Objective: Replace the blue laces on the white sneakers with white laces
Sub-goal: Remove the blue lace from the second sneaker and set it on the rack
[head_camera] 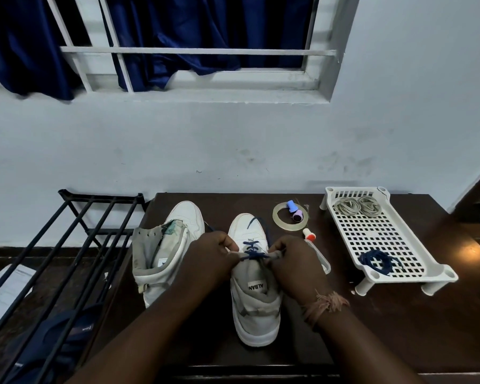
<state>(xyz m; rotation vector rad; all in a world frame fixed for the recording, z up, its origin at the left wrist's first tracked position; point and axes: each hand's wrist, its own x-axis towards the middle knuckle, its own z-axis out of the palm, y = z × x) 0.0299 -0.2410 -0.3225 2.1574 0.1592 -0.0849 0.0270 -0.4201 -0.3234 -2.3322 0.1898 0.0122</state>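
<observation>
Two sneakers stand on the dark table [372, 322]; the right sneaker [257, 300] has a blue lace [252, 249] through its eyelets, while the left sneaker [164, 250] appears unlaced; the lace looks thin, soft and limp, likely to snag in the eyelets, so it is best pinched close to a crossing and drawn out one row at a time; the left hand [214, 254] and right hand [291, 257] both have curled fingers pinching the lace near the top of the tongue; pale coiled white laces [356, 205] lie at the far end of the white tray [405, 236], a blue coil [377, 260] at its near end
</observation>
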